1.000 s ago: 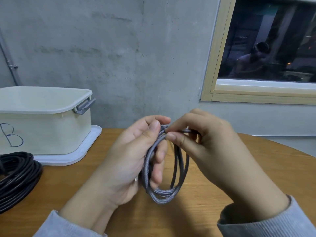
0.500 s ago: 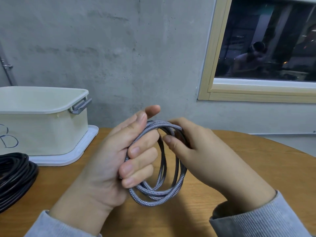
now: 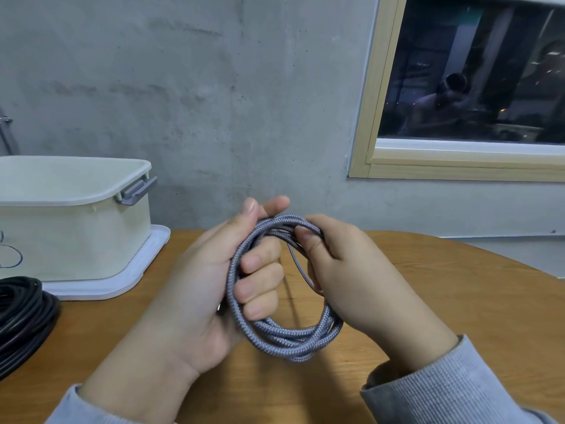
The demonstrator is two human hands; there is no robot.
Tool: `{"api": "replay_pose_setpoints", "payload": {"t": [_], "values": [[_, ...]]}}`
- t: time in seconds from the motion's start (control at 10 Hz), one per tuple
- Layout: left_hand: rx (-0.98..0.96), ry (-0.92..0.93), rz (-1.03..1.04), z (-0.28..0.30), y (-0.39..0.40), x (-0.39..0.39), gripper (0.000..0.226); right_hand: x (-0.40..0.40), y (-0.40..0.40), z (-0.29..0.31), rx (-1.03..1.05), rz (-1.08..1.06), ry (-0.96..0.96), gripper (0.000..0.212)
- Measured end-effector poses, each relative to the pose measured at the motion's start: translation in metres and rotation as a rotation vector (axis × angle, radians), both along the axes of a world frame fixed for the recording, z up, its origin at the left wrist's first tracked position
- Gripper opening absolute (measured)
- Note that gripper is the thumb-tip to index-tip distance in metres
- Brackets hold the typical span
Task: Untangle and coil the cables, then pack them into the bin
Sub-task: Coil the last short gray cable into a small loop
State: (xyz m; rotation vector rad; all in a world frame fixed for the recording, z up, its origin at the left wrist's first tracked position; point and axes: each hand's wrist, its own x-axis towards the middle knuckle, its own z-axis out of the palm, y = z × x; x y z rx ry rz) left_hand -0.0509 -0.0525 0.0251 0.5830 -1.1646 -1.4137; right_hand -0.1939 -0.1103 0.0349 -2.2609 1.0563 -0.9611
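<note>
Grey braided cable (image 3: 284, 335) is sitting in a neat ring now, rounder than a moment ago, so the coiling looks nearly done. Left hand (image 3: 214, 280) is curling its fingers round one side; right hand (image 3: 345, 276) is pinching the other, above the wooden table (image 3: 428, 286). One bin (image 3: 76, 215) is waiting at the left, and one black cable (image 3: 21, 313) is lying beside it.

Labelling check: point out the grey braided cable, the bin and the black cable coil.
grey braided cable (image 3: 287, 338), head view, bottom of its loops.
bin (image 3: 76, 237), head view, front wall.
black cable coil (image 3: 24, 313), head view, top strands.
</note>
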Motion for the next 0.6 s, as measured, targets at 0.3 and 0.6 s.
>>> {"api": "replay_pose_setpoints", "payload": {"t": [0.3,0.6], "values": [[-0.179,-0.194,0.111,0.011,0.001,0.001,0.061,-0.001,0.002,0.002,0.048,-0.042,-0.011,0.036],[-0.041,0.018,0.124,0.003,0.001,0.004,0.054,-0.014,0.002,0.01,-0.045,-0.043,0.081,0.048]]}}
